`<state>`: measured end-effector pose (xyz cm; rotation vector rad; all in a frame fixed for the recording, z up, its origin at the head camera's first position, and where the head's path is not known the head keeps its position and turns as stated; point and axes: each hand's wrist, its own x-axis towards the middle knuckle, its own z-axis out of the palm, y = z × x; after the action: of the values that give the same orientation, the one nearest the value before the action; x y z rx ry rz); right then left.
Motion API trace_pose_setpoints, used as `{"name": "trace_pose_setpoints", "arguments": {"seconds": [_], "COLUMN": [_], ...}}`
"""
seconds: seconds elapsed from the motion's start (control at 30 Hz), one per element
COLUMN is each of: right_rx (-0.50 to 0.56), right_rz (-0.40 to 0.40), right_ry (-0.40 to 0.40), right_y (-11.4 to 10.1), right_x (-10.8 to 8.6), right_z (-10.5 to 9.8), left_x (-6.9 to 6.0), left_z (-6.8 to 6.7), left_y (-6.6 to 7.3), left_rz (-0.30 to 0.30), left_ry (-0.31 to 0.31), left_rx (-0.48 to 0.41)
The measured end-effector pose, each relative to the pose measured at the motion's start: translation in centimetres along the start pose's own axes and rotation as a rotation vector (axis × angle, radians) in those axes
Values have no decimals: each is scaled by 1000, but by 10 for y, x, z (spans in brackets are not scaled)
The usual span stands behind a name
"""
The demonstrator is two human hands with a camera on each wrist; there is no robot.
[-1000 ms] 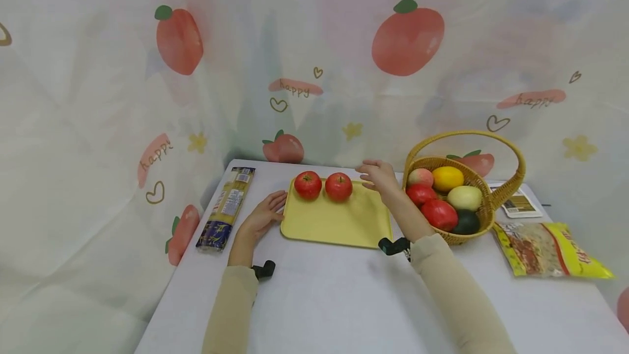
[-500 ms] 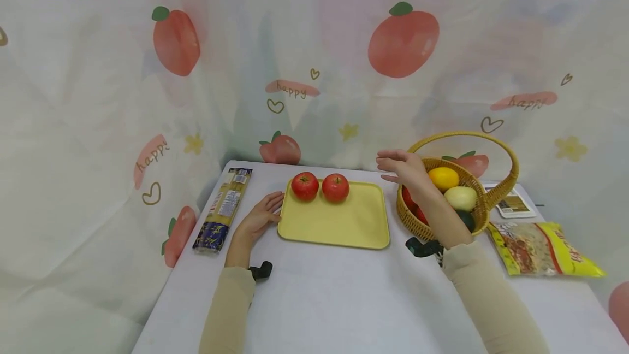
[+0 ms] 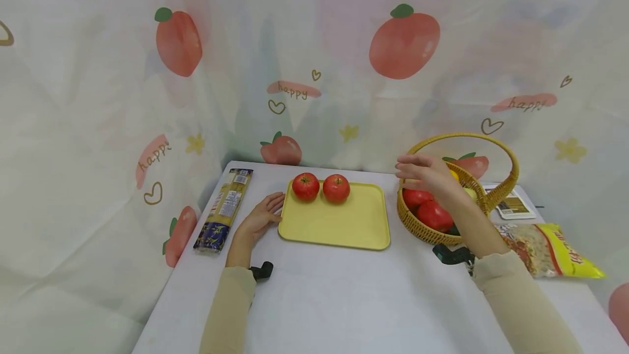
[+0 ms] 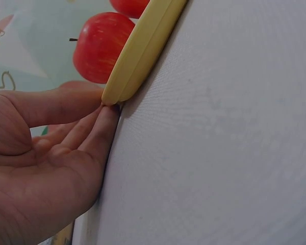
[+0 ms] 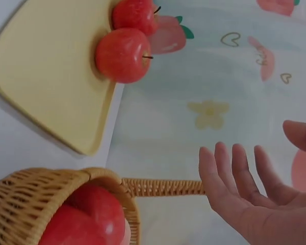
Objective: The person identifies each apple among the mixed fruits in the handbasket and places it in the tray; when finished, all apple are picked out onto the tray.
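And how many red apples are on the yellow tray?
2: one apple near the far left corner of the tray, the other apple just to its right. None appears hidden there.

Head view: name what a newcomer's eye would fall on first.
Most likely the two bright red apples, side by side at the far edge of the yellow tray, toward its left. Next, probably, the wicker basket of fruit to the tray's right, with its tall looped handle. The raised right hand, covering part of that basket from view, stands out too.
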<state>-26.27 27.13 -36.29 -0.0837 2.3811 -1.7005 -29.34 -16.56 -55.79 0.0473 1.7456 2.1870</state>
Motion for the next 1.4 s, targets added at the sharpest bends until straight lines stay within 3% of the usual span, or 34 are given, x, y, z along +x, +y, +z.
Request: {"name": "trace_pose_setpoints", "arguments": {"seconds": [0.27,0.43,0.67,1.03,1.4], "right_rx": [-132,-144,-211,-188,-167], "right_rz": [26,30,96,166,313], "right_ry": [-54,-113,-113,-149,-213], "right_y": [5,12,24,42,72], "right_x": [-6,-7,-1,1,8], "right_z": [-23,-38,-52,-79,-106], "left_x": [-1,0,-1,-1,-1], "left_z": [0,-1,-2,1,3], "left_y": [3,3,4,3,2], "left_rz": [2,-1,-4,2,-6], "left_ry": [2,14,21,16,18], "left_rx": [7,10,15,-1,-14]}}
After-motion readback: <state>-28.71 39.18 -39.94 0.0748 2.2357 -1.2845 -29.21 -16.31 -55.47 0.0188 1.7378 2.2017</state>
